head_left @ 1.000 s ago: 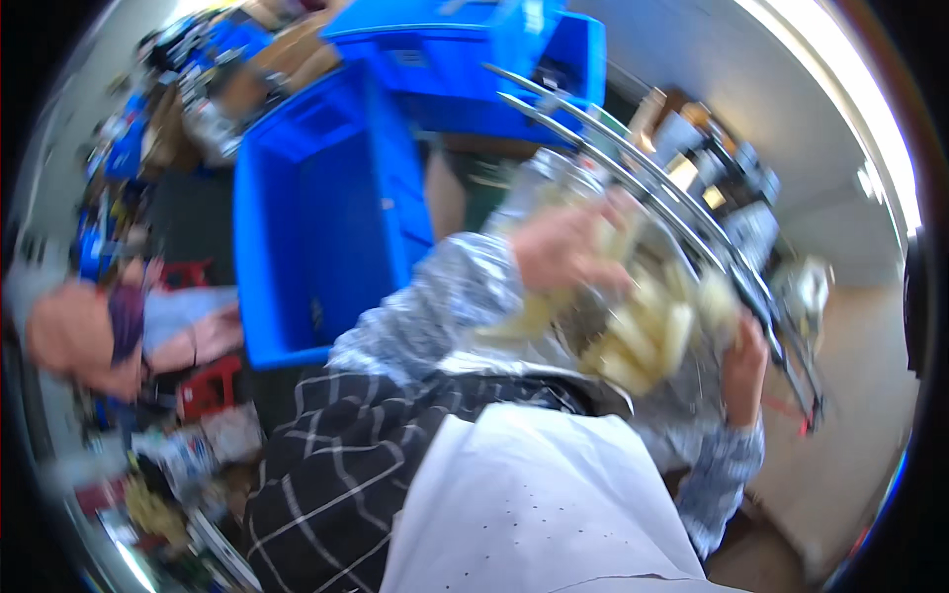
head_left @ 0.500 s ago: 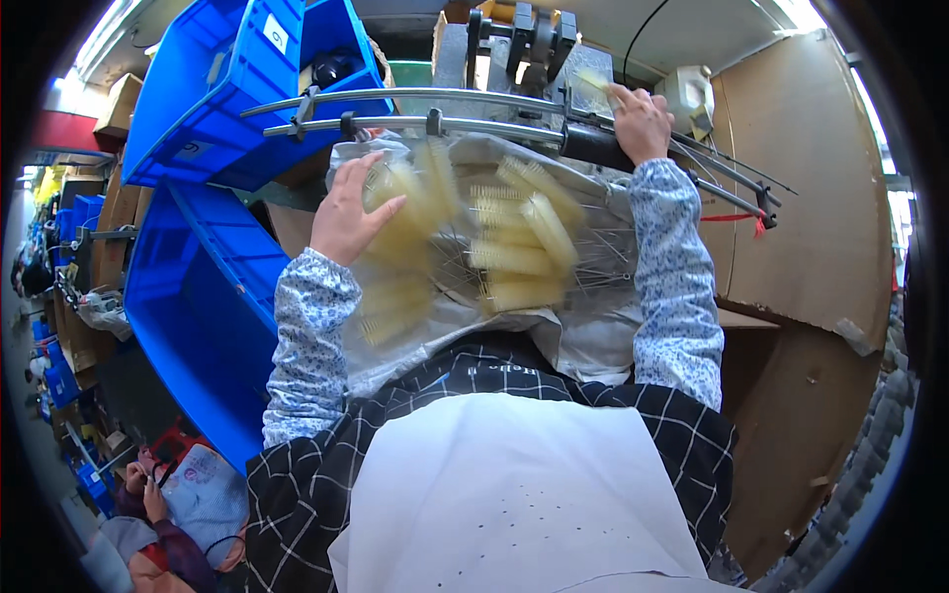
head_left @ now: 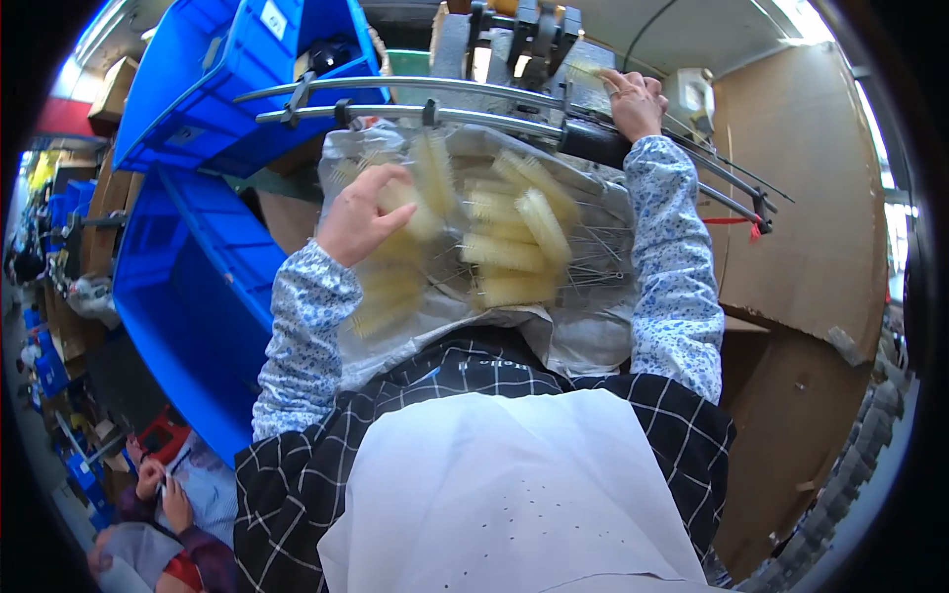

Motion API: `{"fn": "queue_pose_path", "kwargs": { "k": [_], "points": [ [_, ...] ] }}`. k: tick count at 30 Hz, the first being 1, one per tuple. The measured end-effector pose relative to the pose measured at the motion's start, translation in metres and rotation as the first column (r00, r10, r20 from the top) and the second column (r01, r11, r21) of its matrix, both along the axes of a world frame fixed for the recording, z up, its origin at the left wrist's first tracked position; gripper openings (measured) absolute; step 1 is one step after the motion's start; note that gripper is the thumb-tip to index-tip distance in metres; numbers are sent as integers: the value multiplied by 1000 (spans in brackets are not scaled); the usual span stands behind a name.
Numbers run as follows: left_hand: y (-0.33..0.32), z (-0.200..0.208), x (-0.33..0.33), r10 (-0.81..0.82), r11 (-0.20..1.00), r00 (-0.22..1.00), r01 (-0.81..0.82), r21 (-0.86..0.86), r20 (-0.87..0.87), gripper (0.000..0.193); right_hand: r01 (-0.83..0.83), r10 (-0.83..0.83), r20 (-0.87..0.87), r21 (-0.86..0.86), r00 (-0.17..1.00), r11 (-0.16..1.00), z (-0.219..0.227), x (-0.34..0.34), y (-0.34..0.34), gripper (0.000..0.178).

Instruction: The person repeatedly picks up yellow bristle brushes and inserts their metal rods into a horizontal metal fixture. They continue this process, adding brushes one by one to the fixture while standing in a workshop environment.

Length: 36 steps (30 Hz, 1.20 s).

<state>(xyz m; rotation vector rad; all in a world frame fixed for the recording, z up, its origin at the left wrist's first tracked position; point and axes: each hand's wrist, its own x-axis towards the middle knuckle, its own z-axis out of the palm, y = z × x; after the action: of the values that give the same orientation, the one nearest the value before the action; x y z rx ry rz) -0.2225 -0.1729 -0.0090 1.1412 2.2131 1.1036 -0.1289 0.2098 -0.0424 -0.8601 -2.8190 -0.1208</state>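
Observation:
Over the left pile of pale yellow wire-handled brushes is my left hand, its fingers bent and its thumb apart. Bristles show beside the gap between thumb and fingers, and no firm grip is visible. At the far side, by the machine's dark cylinder, my right hand is closed in a pinch. A thin yellowish brush, blurred, sticks out left of its fingertips. A second pile of yellow brushes lies between my arms, wire handles pointing right.
Two metal rails cross in front of the dark machine. Blue bins stand on the left. Cardboard walls the right side. A white sheet lies under the brushes. Another person's hands show at lower left.
My left hand's fingers have bent in from a wider spread, over the left pile. My right hand has stayed by the machine, tilting slightly. The whole view has shifted a little.

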Motion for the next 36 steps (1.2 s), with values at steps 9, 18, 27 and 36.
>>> {"fn": "queue_pose_path", "kwargs": {
  "k": [9,18,27,36],
  "points": [
    [-37,36,0,75,994,989,-84,70,124,24,-50,109,-225,249,968,967,-22,14,23,36],
    [-71,59,-11,-47,923,990,-7,385,131,17,137,-176,-245,-167,953,976,-20,47,32,37],
    [-113,94,-22,170,744,961,-271,611,219,15,107,-140,-227,-153,964,982,-9,6,-14,35],
    [-108,97,-31,102,645,942,-308,700,321,18,162,-188,-96,-228,977,960,9,-56,-81,26]
  ]
}}
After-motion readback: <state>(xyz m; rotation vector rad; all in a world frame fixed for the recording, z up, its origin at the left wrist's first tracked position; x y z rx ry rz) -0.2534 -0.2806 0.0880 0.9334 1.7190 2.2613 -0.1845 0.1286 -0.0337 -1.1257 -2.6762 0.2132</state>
